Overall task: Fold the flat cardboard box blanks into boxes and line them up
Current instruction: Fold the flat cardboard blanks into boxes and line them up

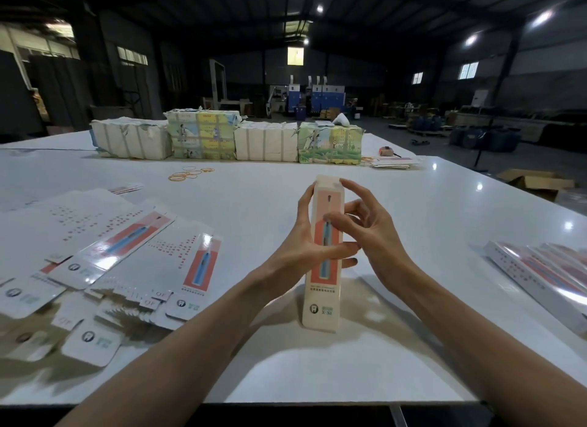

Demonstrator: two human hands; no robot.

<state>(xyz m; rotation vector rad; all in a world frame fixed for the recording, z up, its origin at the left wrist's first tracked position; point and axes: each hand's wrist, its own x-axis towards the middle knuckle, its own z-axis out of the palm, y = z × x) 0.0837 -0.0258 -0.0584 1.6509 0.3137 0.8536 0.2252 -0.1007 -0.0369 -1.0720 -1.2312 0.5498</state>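
Observation:
A tall, narrow folded box with a red panel and a blue toothbrush picture stands upright over the white table. My left hand grips its left side at mid-height, thumb across the front. My right hand is at its right side, with the forefinger on the closed top end and the thumb on the front face. A loose pile of flat box blanks lies at the left. Several finished boxes lie side by side in a row at the right edge.
Wrapped bundles of printed stock stand in a line across the far side of the table. Rubber bands lie in front of them. A small stack of blanks and a tape roll sit far right. An open carton stands on the floor.

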